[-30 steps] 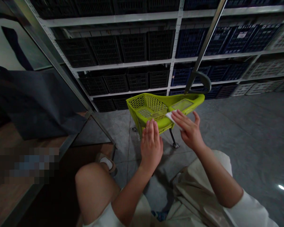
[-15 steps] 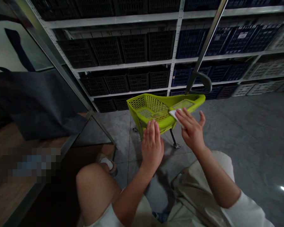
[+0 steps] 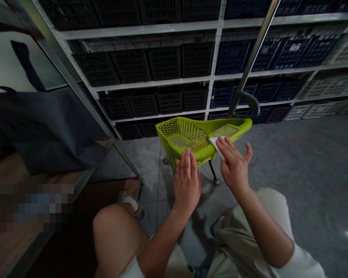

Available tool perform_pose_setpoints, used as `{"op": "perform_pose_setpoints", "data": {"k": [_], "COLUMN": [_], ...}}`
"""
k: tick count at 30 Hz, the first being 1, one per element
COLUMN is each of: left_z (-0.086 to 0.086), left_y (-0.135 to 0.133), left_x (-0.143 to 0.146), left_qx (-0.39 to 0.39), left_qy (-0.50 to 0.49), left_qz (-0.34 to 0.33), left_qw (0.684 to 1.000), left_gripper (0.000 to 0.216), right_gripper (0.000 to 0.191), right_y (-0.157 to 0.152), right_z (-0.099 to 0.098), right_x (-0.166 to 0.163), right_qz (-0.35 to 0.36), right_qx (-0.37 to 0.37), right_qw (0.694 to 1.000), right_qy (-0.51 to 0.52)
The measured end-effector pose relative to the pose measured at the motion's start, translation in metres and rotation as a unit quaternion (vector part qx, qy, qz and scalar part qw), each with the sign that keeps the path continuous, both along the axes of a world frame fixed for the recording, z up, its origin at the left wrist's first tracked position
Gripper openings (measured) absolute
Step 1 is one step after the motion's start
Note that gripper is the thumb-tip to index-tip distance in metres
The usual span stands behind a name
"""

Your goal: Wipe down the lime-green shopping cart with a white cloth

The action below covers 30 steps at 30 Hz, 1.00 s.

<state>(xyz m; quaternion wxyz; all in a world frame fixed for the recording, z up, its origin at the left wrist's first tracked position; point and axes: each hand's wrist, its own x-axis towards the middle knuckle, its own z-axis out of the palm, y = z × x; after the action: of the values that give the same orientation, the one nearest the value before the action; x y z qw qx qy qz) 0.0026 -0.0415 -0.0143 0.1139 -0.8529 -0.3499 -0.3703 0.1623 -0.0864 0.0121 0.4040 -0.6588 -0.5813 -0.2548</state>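
Observation:
A lime-green toy shopping cart (image 3: 179, 133) with perforated basket walls stands on the floor in front of me. My left hand (image 3: 187, 181) lies with its fingers stretched out against the near side of the basket, just below the rim. With my right hand (image 3: 234, 164) I press a folded white wipe (image 3: 218, 145) against the cart's near rim, beside the clear panel (image 3: 224, 130). The fingers cover part of the wipe. A dark grey loop handle (image 3: 251, 104) rises at the cart's right end.
Behind the cart are white metal shelves (image 3: 162, 82) with black crates (image 3: 165, 61), blue crates and pale crates. A wooden-topped table (image 3: 5, 247) with a dark bag (image 3: 46, 131) is on the left. My knees flank the cart's near side; a metal pole (image 3: 262, 34) slants above the handle.
My right hand has shifted slightly with the wipe along the near rim. My left hand stays against the basket. The view has tilted up a little.

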Motion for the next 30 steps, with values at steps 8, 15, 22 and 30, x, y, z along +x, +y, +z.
{"op": "perform_pose_setpoints", "data": {"k": [8, 15, 22, 30], "left_z": [-0.003, -0.002, -0.004, -0.006], "left_y": [0.001, 0.001, 0.002, 0.002], "left_x": [0.0, 0.002, 0.001, 0.003], "left_qx": [-0.011, -0.006, -0.004, 0.004], "left_qy": [-0.016, -0.013, -0.016, -0.026], "left_qz": [-0.005, -0.002, -0.003, -0.004], "left_qw": [1.0, 1.0, 1.0, 1.0], "left_gripper": [0.076, 0.075, 0.075, 0.075], "right_gripper": [0.068, 0.067, 0.063, 0.065], "right_y": [-0.01, -0.005, -0.009, -0.008], "right_z": [0.004, 0.002, 0.0, -0.002], "right_x": [-0.023, -0.014, -0.013, -0.027], "right_qz": [0.14, 0.032, 0.108, 0.099], "right_qx": [-0.076, -0.036, -0.054, -0.04], "right_qw": [0.986, 0.999, 0.992, 0.994], "right_qy": [-0.054, -0.013, -0.045, -0.024]}}
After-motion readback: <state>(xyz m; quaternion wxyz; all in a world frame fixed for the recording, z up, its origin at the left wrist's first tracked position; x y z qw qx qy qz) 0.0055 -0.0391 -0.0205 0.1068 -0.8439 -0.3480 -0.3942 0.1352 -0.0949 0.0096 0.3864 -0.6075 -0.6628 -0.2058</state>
